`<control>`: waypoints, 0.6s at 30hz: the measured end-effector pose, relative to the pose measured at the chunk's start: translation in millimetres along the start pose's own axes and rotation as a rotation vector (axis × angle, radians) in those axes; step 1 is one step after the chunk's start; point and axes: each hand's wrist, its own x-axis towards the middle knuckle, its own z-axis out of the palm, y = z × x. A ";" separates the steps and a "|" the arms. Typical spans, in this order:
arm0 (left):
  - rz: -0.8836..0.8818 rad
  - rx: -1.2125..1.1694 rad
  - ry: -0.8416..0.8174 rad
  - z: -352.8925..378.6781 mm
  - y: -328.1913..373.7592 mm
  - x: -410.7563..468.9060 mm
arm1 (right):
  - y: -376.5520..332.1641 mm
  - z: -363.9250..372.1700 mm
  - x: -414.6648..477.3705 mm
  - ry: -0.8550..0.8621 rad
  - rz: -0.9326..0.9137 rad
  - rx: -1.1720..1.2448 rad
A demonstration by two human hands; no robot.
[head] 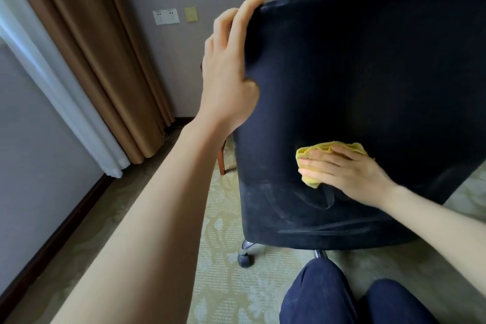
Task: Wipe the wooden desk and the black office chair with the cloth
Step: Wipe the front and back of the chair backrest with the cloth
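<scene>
One black chair (368, 87), seen from behind, its backrest filling the upper right of the view. Left hand (228, 68) grips the backrest's upper left edge, fingers curled over the top corner and thumb pressed on the rear face. Right hand (344, 173) lies flat on the lower rear of the backrest, fingers straight and together, pressing one yellow cloth (313, 151) against it. The bunched cloth sits under the fingers and pokes out past the fingertips to the left and above the knuckles. Pale dusty streaks show on the backrest below the cloth. One caster (244, 260) on a chrome arm shows under the chair, on patterned green carpet (157, 244). One wooden leg (222, 158) stands just behind the chair's left edge; cannot tell what it belongs to. Two plates on the wall: a white socket plate (166, 16) and a yellowish plate (191, 14) beside it. Brown curtain (86, 47) hangs left, with a white curtain (52, 87) next to it. Two knees (328, 297) in dark trousers at the bottom right.
</scene>
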 end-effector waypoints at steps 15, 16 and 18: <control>0.103 0.098 -0.125 -15.1 -7.8 -3.5 | -39.4 -42.7 166.6 0.290 0.179 -0.054; 0.107 0.093 -0.131 -15.1 -11.2 -6.1 | -48.2 -42.5 169.3 0.211 0.154 -0.082; 0.051 0.040 -0.110 -11.4 -21.2 -18.9 | -64.5 -32.2 166.2 0.082 0.097 -0.106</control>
